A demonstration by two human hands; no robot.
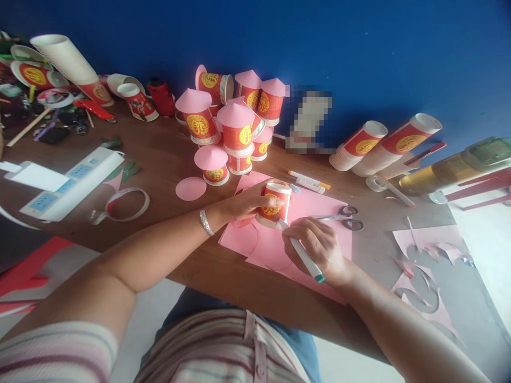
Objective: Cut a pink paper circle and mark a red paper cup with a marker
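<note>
We look through a single head-worn camera, facing forward and steeply down from just above our own lap, across the near table edge to the blue wall (359, 48) at the far side.

Left hand (255, 204) reaches inward with curled fingers, right hand (317, 246) closed beside it

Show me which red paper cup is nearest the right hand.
The cup in the left hand, with the green-ended pen at its lower edge. It alone is held; the other cups are all farther from the right hand.
</note>
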